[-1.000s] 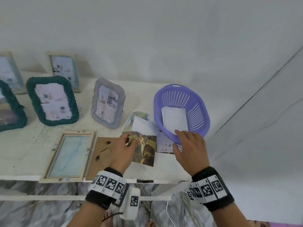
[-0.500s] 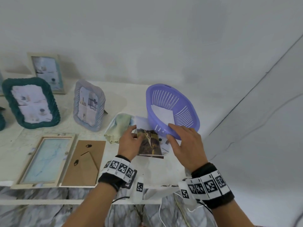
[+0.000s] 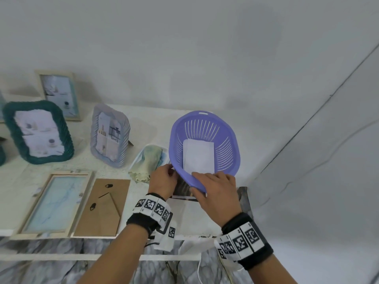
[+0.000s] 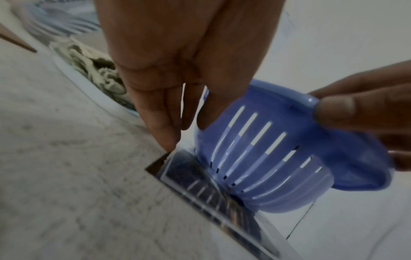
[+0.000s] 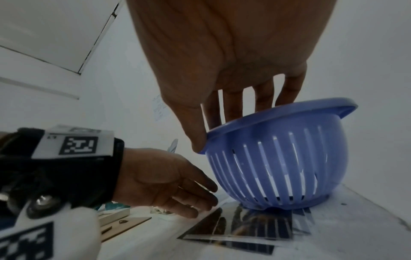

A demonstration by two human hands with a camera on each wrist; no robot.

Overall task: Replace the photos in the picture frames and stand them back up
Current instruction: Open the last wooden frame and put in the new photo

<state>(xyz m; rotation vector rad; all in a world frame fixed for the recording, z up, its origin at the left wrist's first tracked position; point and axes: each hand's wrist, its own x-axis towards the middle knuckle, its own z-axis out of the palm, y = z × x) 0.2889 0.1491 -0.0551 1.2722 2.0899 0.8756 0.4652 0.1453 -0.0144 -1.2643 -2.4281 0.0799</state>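
Note:
A stack of photos, a dark print on top, lies flat on the table under the near side of the purple slotted basket. My left hand reaches to the stack's left corner with straight fingers, and one fingertip touches that corner of the photos. My right hand grips the basket's near rim, thumb outside and fingers inside. In the right wrist view the basket rests on the photos, a little tilted. A white sheet lies inside it.
An empty wooden frame and its brown backing board lie flat at the front left. A green frame, a grey frame and a wooden frame stand behind. A crumpled cloth lies left of the basket. The table edge runs just below my wrists.
My left hand has laid the lifted dark photo flat and slid it under the basket. My right hand has moved onto the basket's near rim and now grips it.

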